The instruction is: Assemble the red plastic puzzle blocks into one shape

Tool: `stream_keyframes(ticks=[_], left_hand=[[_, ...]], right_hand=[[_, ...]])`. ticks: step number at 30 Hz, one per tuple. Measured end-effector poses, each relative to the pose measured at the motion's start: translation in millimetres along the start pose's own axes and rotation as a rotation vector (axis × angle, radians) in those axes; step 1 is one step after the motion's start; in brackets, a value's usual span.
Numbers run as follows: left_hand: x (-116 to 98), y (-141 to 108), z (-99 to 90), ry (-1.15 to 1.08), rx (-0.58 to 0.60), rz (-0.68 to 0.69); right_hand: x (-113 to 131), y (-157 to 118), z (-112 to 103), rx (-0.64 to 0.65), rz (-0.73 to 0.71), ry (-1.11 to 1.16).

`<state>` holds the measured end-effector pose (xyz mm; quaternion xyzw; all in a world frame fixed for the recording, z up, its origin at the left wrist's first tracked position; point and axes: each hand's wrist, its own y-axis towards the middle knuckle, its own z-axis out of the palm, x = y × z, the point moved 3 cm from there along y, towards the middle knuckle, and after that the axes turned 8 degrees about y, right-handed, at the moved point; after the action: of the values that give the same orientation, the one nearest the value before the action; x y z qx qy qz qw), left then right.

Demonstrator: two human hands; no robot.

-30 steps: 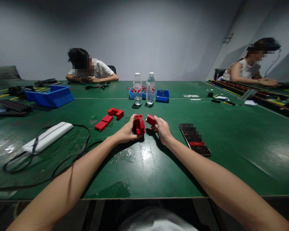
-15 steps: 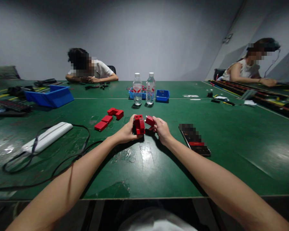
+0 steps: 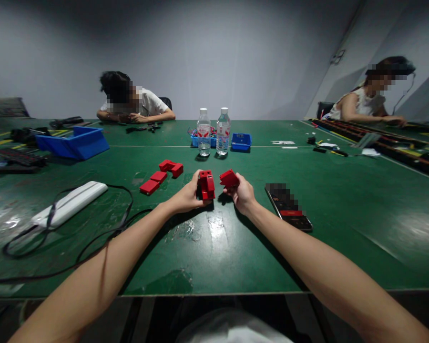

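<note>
Near the middle of the green table (image 3: pixel 250 267), my left hand (image 3: pixel 189 194) grips a red block (image 3: pixel 207 185) with a notch in its side and small holes on top. To its right, my right hand (image 3: pixel 242 193) holds a smaller red block (image 3: pixel 229 178) in its fingertips, tilted and apart from the first one. On the table to the left lie two flat red blocks (image 3: pixel 150 186) (image 3: pixel 159 177) end to end, and beyond them a U-shaped red piece (image 3: pixel 171 166).
Two water bottles (image 3: pixel 204 133) (image 3: pixel 223 132) stand ahead, by small blue trays (image 3: pixel 241 142). A phone (image 3: pixel 289 207) lies right; a white power strip (image 3: pixel 71 204) with black cable and a blue bin (image 3: pixel 75 143) are left. Two people sit across the table.
My right hand has drawn its red block slightly right, away from the left one, and turned it so that a broader face shows. The left hand has stayed still.
</note>
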<state>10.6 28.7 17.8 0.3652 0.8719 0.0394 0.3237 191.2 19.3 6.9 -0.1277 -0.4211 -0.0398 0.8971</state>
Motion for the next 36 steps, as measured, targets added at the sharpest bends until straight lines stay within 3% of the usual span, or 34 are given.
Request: stream_keyframes(ticks=[18, 26, 36], left_hand=[[-1.1, 1.2, 0.5, -0.025, -0.018, 0.029], [-2.2, 1.1, -0.1, -0.022, -0.016, 0.029], [-1.5, 1.0, 0.0, 0.001, -0.012, 0.030]], right_hand=[[-5.1, -3.8, 3.5, 0.193, -0.025, -0.130], [-4.1, -4.1, 3.4, 0.138, -0.025, -0.113], [-3.2, -3.0, 1.8, 0.189, -0.061, -0.063]])
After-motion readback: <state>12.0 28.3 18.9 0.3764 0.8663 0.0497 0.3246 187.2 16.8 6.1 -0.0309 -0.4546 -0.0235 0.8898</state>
